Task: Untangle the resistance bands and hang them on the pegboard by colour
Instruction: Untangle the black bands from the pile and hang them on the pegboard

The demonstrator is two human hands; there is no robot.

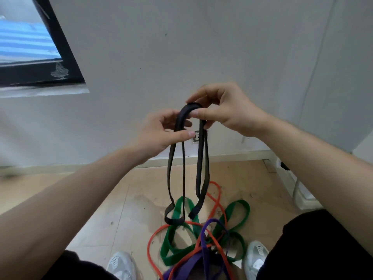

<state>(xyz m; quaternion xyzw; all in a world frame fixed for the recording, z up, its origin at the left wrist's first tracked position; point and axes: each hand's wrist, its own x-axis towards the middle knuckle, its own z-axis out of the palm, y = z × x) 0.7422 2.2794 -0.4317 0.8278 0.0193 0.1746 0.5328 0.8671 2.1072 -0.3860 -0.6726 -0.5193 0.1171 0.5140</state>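
A black resistance band [184, 174], folded into hanging loops, is held up in front of the wall. My right hand [224, 110] pinches the top bend of it between thumb and fingers. My left hand [161, 134] grips the left strands just below that bend. The band's lower ends dangle over a tangled heap on the floor: a green band [175, 235], an orange-red band [153, 237] and a purple band [203, 251], all crossing one another between my feet. No pegboard is in view.
A grey wall with a socket [195, 136] and a pale skirting board stands close ahead. A dark-framed window [60, 55] is at the upper left. White shoes [121, 265] flank the heap. A white cable and fitting [296, 186] lie at the right.
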